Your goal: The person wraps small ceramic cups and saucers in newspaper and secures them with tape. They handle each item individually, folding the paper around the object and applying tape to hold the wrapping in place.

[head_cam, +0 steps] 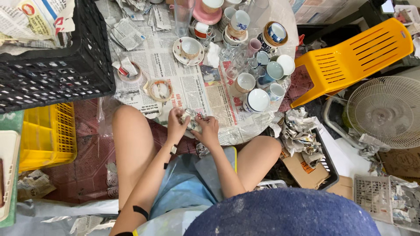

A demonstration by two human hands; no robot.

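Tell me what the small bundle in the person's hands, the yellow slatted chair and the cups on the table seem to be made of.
The small bundle between the left hand and right hand looks like crumpled printed newspaper, matte; its contents are hidden. The yellow slatted chair looks like moulded plastic, smooth with slight sheen. The cups look like glazed ceramic, glossy, white and blue.

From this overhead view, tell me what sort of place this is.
Likely a packing spot for crockery, perhaps a small shop's back area: cups and mugs crowd a newspaper-covered table, tape rolls lie ready, and both hands hold a paper-wrapped item.
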